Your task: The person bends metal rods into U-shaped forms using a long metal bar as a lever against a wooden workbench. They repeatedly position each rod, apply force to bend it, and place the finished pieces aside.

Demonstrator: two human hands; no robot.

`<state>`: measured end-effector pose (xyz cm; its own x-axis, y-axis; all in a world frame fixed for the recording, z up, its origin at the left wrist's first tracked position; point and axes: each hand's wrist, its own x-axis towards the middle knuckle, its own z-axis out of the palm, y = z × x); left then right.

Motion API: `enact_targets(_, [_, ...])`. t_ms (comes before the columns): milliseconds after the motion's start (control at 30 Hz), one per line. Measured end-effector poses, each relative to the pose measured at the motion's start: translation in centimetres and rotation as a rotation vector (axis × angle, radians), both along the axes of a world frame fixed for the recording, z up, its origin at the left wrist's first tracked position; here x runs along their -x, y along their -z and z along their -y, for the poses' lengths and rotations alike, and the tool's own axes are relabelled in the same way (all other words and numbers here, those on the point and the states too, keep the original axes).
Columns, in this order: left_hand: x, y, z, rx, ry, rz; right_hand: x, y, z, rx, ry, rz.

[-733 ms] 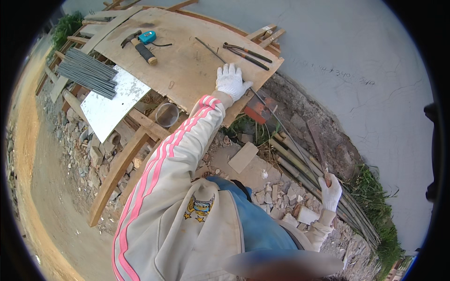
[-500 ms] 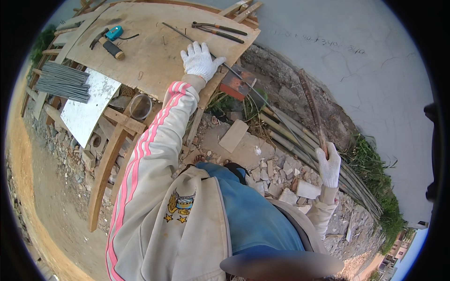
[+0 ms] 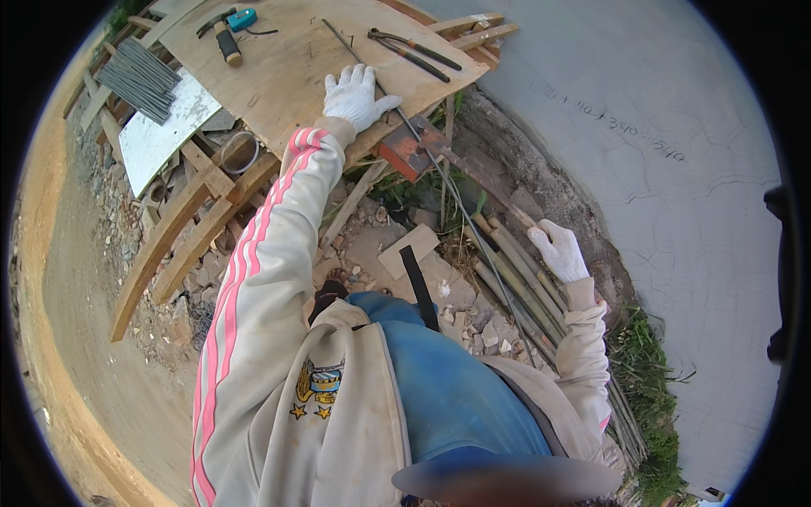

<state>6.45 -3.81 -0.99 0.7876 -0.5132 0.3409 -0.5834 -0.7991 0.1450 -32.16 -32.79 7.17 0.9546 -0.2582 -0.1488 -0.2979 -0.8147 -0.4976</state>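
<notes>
Rod slants over the desk's near-right edge beside the flat, spread left hand; right hand, farther, grips brown bar.

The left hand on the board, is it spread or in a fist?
Spread: the left hand lies with fingers apart over the board, thumb sticking out sideways.

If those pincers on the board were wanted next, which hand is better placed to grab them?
Probably the left hand: it lies spread on the board, close to the pincers, though it may be steadying the dark rod. The right hand is farther off and closed around a brown bar.
</notes>
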Motion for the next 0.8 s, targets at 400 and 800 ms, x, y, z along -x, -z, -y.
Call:
enact_targets(400, [0.3, 0.1, -0.2, -0.01, -0.018, 0.015, -9.5, 2.0, 8.6, -0.245, -0.15, -0.43])
enact_targets(800, [0.0, 0.8, -0.1, -0.001, -0.039, 0.086, -14.6, 2.2, 11.5, -0.19, -0.345, -0.477])
